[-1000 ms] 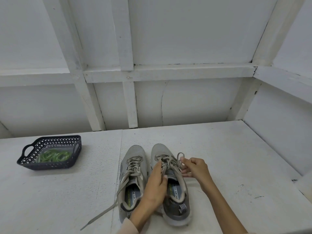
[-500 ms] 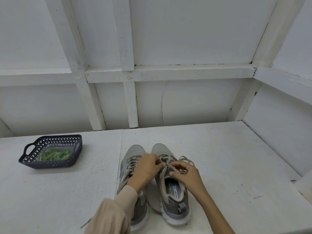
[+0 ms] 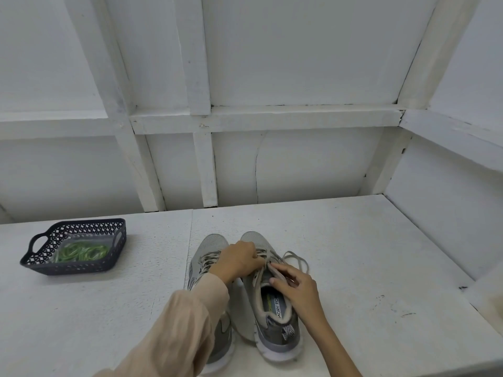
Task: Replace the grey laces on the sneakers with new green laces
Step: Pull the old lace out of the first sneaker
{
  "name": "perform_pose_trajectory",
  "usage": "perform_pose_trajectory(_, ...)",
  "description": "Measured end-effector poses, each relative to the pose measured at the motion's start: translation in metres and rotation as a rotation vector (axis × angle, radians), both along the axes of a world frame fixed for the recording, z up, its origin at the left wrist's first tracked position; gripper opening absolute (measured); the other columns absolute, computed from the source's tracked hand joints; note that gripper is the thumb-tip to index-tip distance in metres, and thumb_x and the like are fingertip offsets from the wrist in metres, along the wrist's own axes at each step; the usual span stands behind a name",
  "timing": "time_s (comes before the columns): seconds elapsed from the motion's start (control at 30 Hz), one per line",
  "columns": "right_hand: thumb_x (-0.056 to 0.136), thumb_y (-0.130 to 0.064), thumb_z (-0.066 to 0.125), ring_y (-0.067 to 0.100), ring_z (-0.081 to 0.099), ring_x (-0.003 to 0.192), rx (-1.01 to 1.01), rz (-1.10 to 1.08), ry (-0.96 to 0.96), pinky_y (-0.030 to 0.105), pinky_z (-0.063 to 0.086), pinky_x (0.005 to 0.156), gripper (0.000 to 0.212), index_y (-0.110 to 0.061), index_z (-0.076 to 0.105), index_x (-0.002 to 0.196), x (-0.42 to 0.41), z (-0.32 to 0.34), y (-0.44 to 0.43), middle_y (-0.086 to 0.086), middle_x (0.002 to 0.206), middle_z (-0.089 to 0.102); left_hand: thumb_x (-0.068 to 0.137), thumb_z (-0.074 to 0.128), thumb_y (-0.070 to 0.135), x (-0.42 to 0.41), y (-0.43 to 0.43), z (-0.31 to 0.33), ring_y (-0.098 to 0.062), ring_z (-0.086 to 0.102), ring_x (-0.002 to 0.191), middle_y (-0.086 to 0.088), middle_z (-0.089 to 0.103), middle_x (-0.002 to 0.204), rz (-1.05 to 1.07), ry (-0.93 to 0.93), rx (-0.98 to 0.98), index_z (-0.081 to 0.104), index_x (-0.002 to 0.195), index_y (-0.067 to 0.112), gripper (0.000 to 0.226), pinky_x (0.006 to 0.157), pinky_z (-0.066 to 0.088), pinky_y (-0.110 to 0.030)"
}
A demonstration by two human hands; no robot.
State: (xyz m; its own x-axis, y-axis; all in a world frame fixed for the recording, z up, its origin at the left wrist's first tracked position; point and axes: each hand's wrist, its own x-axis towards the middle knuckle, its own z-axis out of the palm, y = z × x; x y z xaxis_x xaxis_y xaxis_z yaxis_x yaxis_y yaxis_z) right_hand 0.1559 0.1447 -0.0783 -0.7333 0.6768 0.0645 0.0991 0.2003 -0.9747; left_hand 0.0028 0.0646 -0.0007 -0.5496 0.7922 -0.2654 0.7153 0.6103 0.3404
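We are unlacing the right sneaker [image 3: 257, 239]: our left hand [image 3: 239, 261] pinches its grey lace [image 3: 291, 252] at the eyelets, and our right hand [image 3: 296, 291] pinches its tongue [image 3: 266, 272]. Next, we should pull the crossings free; the green laces [image 3: 81, 251] lie well left of it.

Left hand [image 3: 239, 261] curled, right hand [image 3: 295, 285] pinching

Bare, purpose-built work booth; probably a staged recording station, not a lived-in room. White-painted tabletop [image 3: 353, 254], rough and speckled, boxed in at back and right by white panel walls [image 3: 299, 50]. Walls framed with painted wooden battens [image 3: 304, 117], paint scuffed at the joints. Props laid out: sneakers [image 3: 272, 333], dark lattice basket [image 3: 76, 269].
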Motion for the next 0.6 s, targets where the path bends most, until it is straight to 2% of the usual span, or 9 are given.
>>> perform_pose_trajectory(0.1, 0.081, -0.01, 0.076, 0.001, 0.065, 0.105, -0.019, -0.007, 0.012, 0.021, 0.052, 0.093, 0.032, -0.026, 0.074, 0.109, 0.001, 0.0, -0.001, -0.012, 0.109, 0.072, 0.094, 0.046, 0.025, 0.001, -0.001, -0.006, -0.036, 0.057, 0.091, -0.018, 0.062, 0.1, 0.001, 0.011, 0.044, 0.048, 0.094, 0.008, 0.017, 0.068, 0.034, -0.035)
perform_pose_trajectory(0.13, 0.081, -0.009, 0.076, 0.0, 0.064, 0.105, -0.026, -0.011, 0.015, 0.021, 0.052, 0.093, 0.032, -0.026, 0.074, 0.109, 0.001, 0.0, -0.001, -0.012, 0.109, 0.072, 0.095, 0.045, 0.024, 0.002, -0.002, -0.009, -0.037, 0.057, 0.094, -0.019, 0.062, 0.104, 0.002, 0.019, 0.061, 0.048, 0.098, 0.007, 0.018, 0.069, 0.033, -0.036)
perform_pose_trajectory(0.27, 0.081, -0.009, 0.076, -0.002, 0.064, 0.104, -0.042, -0.021, 0.024, 0.02, 0.051, 0.093, 0.032, -0.028, 0.075, 0.107, 0.0, 0.0, -0.003, -0.014, 0.108, 0.072, 0.096, 0.046, 0.028, 0.001, -0.009, -0.016, -0.032, 0.06, 0.092, -0.013, 0.066, 0.099, 0.059, -0.06, 0.162, 0.047, 0.092, 0.014, 0.015, 0.072, 0.04, -0.035)
perform_pose_trajectory(0.37, 0.081, -0.008, 0.076, -0.001, 0.064, 0.105, -0.047, -0.022, 0.035, 0.021, 0.051, 0.094, 0.032, -0.025, 0.075, 0.108, -0.001, -0.001, -0.003, -0.013, 0.108, 0.072, 0.095, 0.054, 0.038, -0.002, -0.016, -0.019, -0.024, 0.063, 0.088, -0.008, 0.068, 0.097, 0.093, -0.157, 0.194, 0.053, 0.091, 0.019, 0.02, 0.08, 0.048, -0.033)
perform_pose_trajectory(0.5, 0.081, -0.008, 0.076, -0.001, 0.064, 0.105, -0.052, -0.028, 0.039, 0.023, 0.052, 0.095, 0.031, -0.025, 0.075, 0.108, -0.001, -0.001, -0.003, -0.013, 0.109, 0.072, 0.094, 0.056, 0.033, 0.0, -0.019, -0.021, -0.021, 0.063, 0.089, -0.004, 0.069, 0.096, 0.061, -0.115, 0.227, 0.062, 0.097, 0.016, 0.018, 0.076, 0.046, -0.029)
perform_pose_trajectory(0.6, 0.082, -0.008, 0.075, 0.001, 0.065, 0.105, -0.066, -0.026, 0.049, 0.026, 0.052, 0.095, 0.031, -0.025, 0.075, 0.108, 0.0, 0.0, -0.005, -0.014, 0.107, 0.073, 0.097, 0.047, 0.032, 0.001, -0.017, -0.021, -0.027, 0.061, 0.086, -0.007, 0.067, 0.093, 0.088, -0.031, 0.228, 0.056, 0.095, 0.013, 0.021, 0.071, 0.044, -0.035)
